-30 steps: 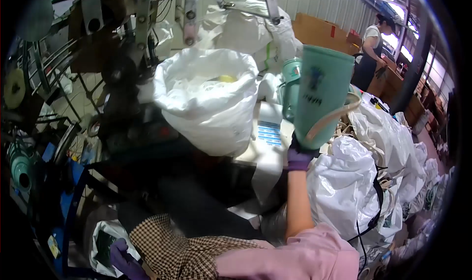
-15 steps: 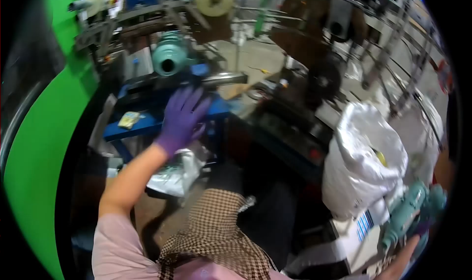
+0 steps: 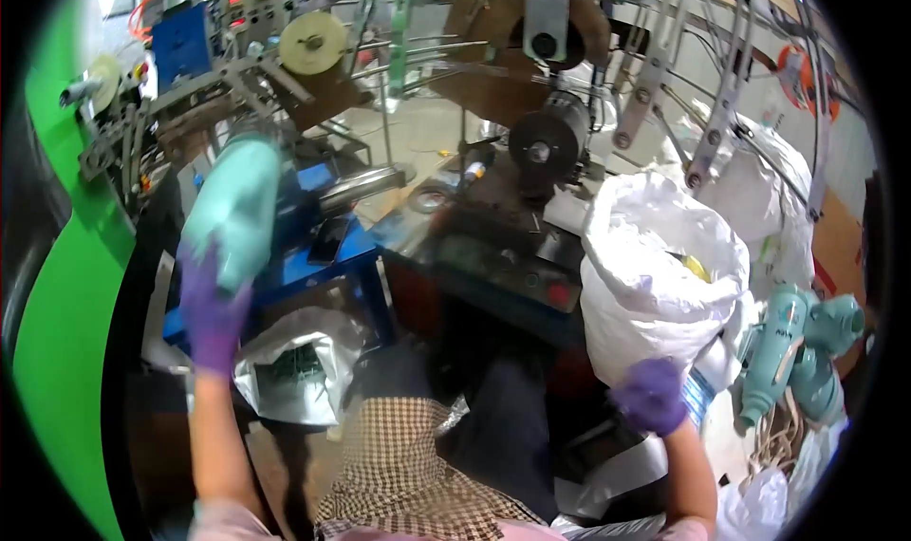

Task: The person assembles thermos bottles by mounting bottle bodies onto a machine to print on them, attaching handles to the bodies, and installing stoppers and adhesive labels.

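Observation:
My left hand (image 3: pixel 216 304), in a purple glove, grips the lower end of a green tumbler (image 3: pixel 235 204), blurred by motion, above the blue table (image 3: pixel 356 247) at the left. My right hand (image 3: pixel 651 396), also gloved in purple, is beside the lower side of a white sack (image 3: pixel 631 304); its fingers are curled and blurred, and I cannot make out anything in them. Farther right, green tumblers (image 3: pixel 776 346) lie together beside the sack, apart from my right hand.
A machine with a dark round wheel (image 3: pixel 546 150) and metal arms (image 3: pixel 650 85) stands ahead. An open bag (image 3: pixel 327 389) with dark green pieces hangs below the blue table. A phone (image 3: pixel 329 240) lies on that table. A green panel (image 3: pixel 76 323) rises at the left.
The view has swung left since the first frame. My left hand has taken hold of a green tumbler. My right hand has let go of the tumbler at the right and moved left beside the sack.

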`<state>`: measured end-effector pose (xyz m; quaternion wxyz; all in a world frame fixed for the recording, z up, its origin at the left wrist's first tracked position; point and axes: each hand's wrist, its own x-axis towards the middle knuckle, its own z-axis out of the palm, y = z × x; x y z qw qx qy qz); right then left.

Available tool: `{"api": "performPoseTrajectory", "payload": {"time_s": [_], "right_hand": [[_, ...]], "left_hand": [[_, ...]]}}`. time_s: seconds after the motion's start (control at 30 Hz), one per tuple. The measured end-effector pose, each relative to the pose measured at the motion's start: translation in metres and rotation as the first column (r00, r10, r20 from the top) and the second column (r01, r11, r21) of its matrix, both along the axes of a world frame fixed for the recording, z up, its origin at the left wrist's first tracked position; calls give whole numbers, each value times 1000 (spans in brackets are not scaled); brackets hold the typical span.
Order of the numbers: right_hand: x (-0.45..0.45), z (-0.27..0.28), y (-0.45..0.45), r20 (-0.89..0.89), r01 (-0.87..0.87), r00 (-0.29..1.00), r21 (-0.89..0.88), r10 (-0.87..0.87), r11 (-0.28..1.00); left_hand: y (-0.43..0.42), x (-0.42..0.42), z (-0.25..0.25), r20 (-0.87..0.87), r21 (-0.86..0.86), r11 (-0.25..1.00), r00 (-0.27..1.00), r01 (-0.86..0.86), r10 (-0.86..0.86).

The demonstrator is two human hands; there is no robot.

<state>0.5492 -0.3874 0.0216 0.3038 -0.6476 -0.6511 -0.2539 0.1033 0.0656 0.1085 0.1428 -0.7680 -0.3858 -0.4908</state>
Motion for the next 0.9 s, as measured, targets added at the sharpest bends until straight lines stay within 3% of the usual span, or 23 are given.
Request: {"api": "performPoseTrajectory", "payload": {"time_s": [0.03,0.07,0.1,0.13,0.2,0.27,0.33,0.4,0.47,0.53,0.57,0.63,0.7,0.73,0.8,0.83,0.9], "right_hand": [[-37,16,37,24,-305,949,-174,313,937],[-50,7,63,375,-473,781,-166,499,865],[-62,-17,80,308,-477,814,-132,493,869],[-71,-44,95,243,-478,838,-102,488,872],[-80,-91,131,-48,-555,832,-66,553,829],[-106,-90,160,-162,-556,818,30,552,831],[-127,-78,167,-99,-494,868,-53,487,868],[-137,-82,170,-174,-506,852,-29,494,862],[-131,-86,172,-148,-544,832,-35,534,838],[-129,-99,180,-162,-514,849,-33,502,857],[-130,-102,183,-152,-511,853,-43,500,859],[-131,-105,183,-153,-495,864,-86,479,865],[-132,-106,186,-173,-467,880,-145,443,872],[-129,-107,188,-174,-467,878,-111,446,877],[-124,-113,189,-211,-492,856,-50,472,869],[-122,-109,186,-226,-466,873,-129,431,876],[-121,-103,179,-223,-419,899,-183,378,889]], "left_hand": [[-29,-20,-16,209,-60,993,974,98,-83],[-66,-23,-22,623,-216,840,733,498,-274],[-90,-29,-28,806,-189,701,516,688,-290],[-103,-23,-33,891,-135,545,341,828,-298],[-98,-9,-41,979,-117,195,146,974,-140],[-87,38,-37,989,-89,-86,77,992,-129],[-60,102,-49,913,-206,-46,175,978,-368],[-52,175,-47,712,-297,97,289,950,-640],[-104,284,-1,969,-151,-209,102,966,-227],[-99,356,22,875,-217,-20,185,976,-447],[-75,397,22,675,-391,241,455,888,-581],[-45,462,13,702,-456,139,451,879,-551],[-44,465,18,868,-358,-188,251,915,-428],[-58,436,38,807,-438,-147,316,887,-499],[-67,391,33,711,-430,54,375,901,-595],[-72,368,30,659,-415,160,418,895,-626],[-56,334,-40,776,-297,-53,209,953,-596]]}}
